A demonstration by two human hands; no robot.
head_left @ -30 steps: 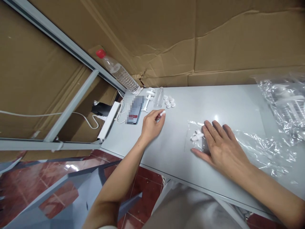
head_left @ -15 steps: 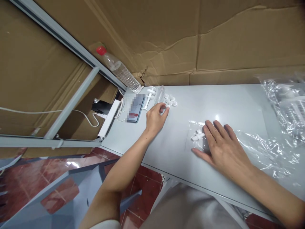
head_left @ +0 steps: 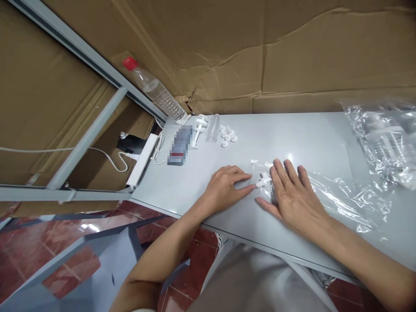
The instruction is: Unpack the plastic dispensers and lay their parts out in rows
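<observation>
My right hand (head_left: pixel 294 195) lies flat, fingers spread, on a clear plastic bag (head_left: pixel 346 206). A small white plastic nozzle-like piece (head_left: pixel 264 179) is at the bag's left end, beside my right fingertips; I cannot tell whether it is inside. My left hand (head_left: pixel 227 188) is just left of this piece, thumb and forefinger apart, the thumb tip close to it or touching it. Farther back lie several small white caps (head_left: pixel 228 136), a clear ribbed tube (head_left: pixel 213 128) and a white pump dispenser (head_left: pixel 199 125).
A pixelated phone (head_left: pixel 180 146) lies at the left beside a white power strip (head_left: pixel 143 160) with cables. A water bottle (head_left: pixel 159 93) with a red cap leans in the back corner. At the right is a clear bag (head_left: pixel 385 143) of parts. Cardboard (head_left: pixel 292 56) walls the back.
My left hand has left the white caps and come right and nearer, to the white piece; one cap now sits at the group's near edge. My right hand stays flat on the bag.
</observation>
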